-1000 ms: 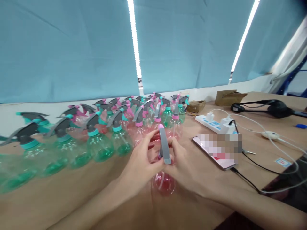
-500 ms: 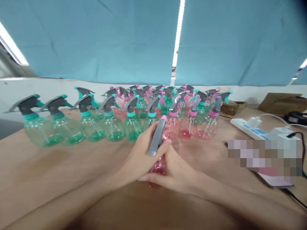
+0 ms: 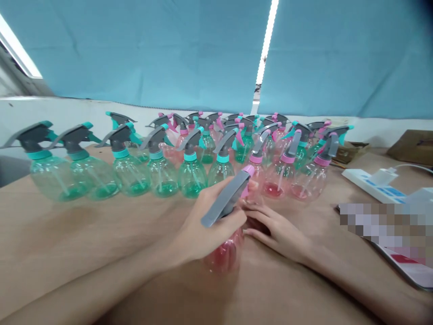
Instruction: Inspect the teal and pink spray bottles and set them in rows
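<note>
Closely, left hand [image 3: 202, 234] around pink bottle [image 3: 225, 255]

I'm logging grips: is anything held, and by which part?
The left hand holds a pink spray bottle around its neck, below the grey spray head. The right hand is close beside it; contact can't be told.

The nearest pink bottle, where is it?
In the head view, the pink bottle is at lower centre, in the left hand, in front of the green bottles.
</note>
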Tool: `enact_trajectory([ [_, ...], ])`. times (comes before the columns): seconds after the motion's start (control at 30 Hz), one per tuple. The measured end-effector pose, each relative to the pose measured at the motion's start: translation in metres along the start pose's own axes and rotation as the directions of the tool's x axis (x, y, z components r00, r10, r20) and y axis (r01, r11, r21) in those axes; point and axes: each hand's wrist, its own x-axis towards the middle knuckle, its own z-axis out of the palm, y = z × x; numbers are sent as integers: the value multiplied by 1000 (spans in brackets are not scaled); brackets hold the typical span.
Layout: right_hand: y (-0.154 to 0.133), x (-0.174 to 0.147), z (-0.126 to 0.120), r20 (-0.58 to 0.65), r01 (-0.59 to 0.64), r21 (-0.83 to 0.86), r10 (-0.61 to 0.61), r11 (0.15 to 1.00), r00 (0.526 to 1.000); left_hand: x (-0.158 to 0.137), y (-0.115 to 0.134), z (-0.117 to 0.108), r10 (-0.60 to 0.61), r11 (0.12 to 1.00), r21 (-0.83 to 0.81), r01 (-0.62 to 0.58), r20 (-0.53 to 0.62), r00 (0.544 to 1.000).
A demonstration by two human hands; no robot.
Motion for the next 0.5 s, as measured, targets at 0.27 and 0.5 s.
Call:
enact_trajectory([
  [0.27,-4,-2,-1,130,-34,-91,46,995,990,6,10,-7,-2,997,71,-4,85,996],
  [0.5,-6,-1,-4,147,-52,-98,66,994,987,4,9,-9,2,981,192,-15,67,998],
])
